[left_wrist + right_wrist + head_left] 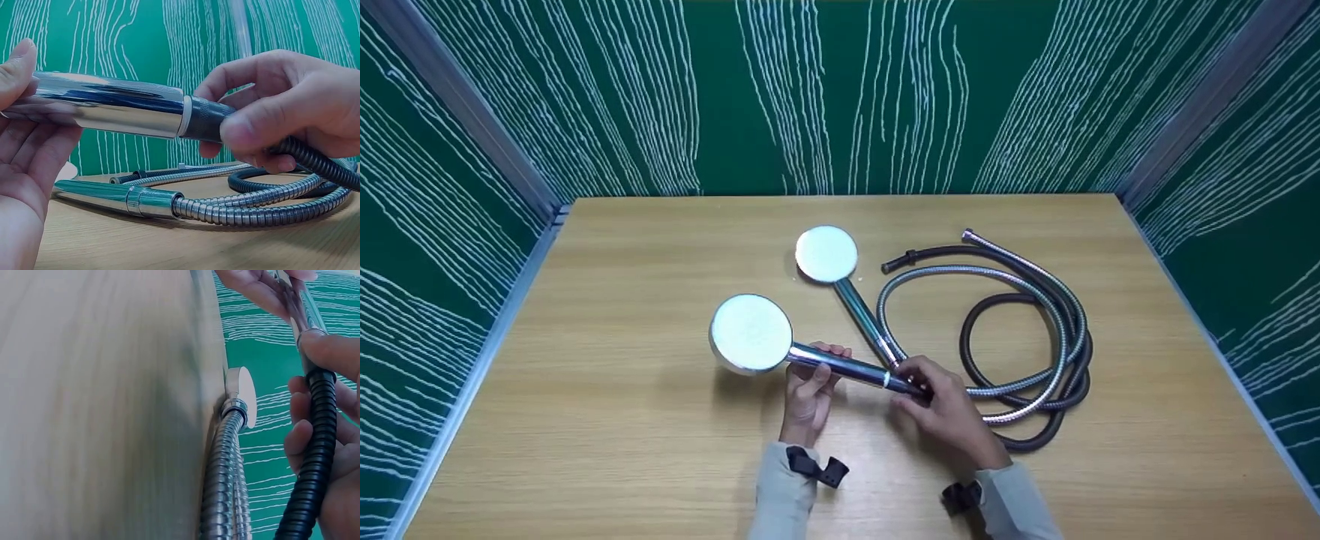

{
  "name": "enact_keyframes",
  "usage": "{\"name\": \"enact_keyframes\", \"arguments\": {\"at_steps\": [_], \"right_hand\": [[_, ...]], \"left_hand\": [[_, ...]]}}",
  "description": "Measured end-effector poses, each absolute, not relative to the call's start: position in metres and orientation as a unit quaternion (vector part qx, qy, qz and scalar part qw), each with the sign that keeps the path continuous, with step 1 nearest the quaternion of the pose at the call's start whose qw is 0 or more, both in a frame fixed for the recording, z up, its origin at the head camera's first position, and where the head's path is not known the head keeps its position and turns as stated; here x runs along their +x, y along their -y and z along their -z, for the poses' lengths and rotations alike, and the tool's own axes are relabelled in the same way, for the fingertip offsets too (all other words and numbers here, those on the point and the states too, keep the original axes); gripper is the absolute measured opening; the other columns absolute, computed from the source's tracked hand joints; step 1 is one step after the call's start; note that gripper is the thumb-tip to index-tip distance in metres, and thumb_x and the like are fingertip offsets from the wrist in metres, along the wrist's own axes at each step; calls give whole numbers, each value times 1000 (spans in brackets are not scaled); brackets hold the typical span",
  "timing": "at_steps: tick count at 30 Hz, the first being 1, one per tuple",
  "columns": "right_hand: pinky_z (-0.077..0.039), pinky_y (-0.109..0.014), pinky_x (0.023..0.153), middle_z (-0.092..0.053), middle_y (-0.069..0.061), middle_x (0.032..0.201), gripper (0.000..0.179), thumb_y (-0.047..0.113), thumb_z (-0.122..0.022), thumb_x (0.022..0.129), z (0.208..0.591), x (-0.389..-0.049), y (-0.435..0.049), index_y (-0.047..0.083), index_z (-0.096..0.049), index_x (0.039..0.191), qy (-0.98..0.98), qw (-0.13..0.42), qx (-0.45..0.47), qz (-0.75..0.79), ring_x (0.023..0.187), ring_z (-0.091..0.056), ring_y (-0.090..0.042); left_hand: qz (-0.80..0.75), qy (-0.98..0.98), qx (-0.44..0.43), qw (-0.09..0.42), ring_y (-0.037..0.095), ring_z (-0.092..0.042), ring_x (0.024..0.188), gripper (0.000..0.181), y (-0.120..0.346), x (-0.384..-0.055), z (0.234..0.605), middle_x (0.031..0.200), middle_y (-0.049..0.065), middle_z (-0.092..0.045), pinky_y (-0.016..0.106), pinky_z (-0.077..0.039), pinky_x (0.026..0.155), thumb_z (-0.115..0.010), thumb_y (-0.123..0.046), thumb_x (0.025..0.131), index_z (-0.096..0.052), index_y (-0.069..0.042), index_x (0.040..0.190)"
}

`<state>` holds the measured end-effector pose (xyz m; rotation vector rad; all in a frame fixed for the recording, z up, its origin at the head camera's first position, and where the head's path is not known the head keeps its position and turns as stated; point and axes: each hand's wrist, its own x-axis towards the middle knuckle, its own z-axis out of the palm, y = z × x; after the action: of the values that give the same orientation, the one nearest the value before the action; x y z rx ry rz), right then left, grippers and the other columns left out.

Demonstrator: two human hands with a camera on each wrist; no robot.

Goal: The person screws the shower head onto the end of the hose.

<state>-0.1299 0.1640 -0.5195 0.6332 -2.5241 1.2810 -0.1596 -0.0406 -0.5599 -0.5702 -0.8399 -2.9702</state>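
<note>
My left hand [808, 396] grips the shiny chrome handle of a shower head [751, 334] above the table, its round pale face to the left. At the handle's right end, my right hand [949, 409] pinches the black connector [203, 119] of a black ribbed hose [319, 433] between thumb and fingers. The connector lines up with the handle; a thin white ring [184, 116] shows between them. Whether the threads are engaged cannot be seen. Behind the hands, a second shower head [826, 253] lies on the table, joined to a silver metal hose [242, 214].
The silver and black hoses lie in overlapping coils on the right of the wooden table [607, 360]. Their free ends, a silver hose end [968, 235] and a black hose end [889, 266], lie toward the back. Green walls with white streaks surround the table.
</note>
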Motion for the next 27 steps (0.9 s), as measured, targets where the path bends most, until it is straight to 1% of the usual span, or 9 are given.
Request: {"name": "enact_keyframes", "arguments": {"at_steps": [4, 6, 10, 17, 23, 27], "right_hand": [[-61, -30, 76, -67, -3, 92, 36, -6, -79, 68, 520, -131, -164, 6, -62, 97, 859, 148, 226, -435, 83, -65, -17], [-62, -30, 76, -68, -3, 92, 35, -5, -80, 67, 520, -130, -165, 6, -63, 97, 858, 158, 229, -432, 84, -66, -17], [-61, -31, 79, -69, -3, 93, 33, -1, -79, 70, 518, -129, -166, 8, -65, 98, 862, 148, 220, -433, 86, -67, -16], [-60, -29, 75, -70, -1, 94, 29, 3, -78, 74, 515, -128, -167, 9, -67, 101, 867, 124, 208, -436, 84, -65, -13], [-60, -32, 81, -71, -1, 96, 30, 5, -77, 75, 514, -129, -168, 10, -68, 103, 869, 108, 204, -438, 88, -67, -15], [-60, -33, 82, -69, 1, 96, 33, 4, -78, 75, 514, -130, -166, 11, -66, 104, 870, 103, 201, -438, 89, -66, -15]], "left_hand": [[949, 264, -172, -1, 20, -67, 101, 16, 40, -159, 560, 100, 5, -69, 36, -52, 101, -63, -5, 88, -64, -8, 104], [949, 265, -172, -4, 20, -67, 100, 15, 40, -160, 560, 100, 5, -69, 35, -53, 101, -63, -5, 88, -64, -8, 103], [946, 275, -174, -6, 18, -67, 100, 15, 40, -161, 560, 99, 4, -68, 35, -52, 102, -63, -6, 88, -63, -8, 103], [945, 276, -177, -1, 19, -66, 102, 16, 41, -160, 559, 100, 4, -68, 36, -50, 104, -62, -5, 89, -63, -8, 104], [946, 274, -174, 2, 19, -66, 102, 16, 41, -160, 559, 100, 4, -68, 36, -50, 104, -62, -4, 88, -63, -8, 104], [947, 273, -171, 7, 19, -66, 102, 16, 40, -158, 559, 101, 4, -68, 35, -51, 104, -60, -4, 89, -62, -8, 105]]}}
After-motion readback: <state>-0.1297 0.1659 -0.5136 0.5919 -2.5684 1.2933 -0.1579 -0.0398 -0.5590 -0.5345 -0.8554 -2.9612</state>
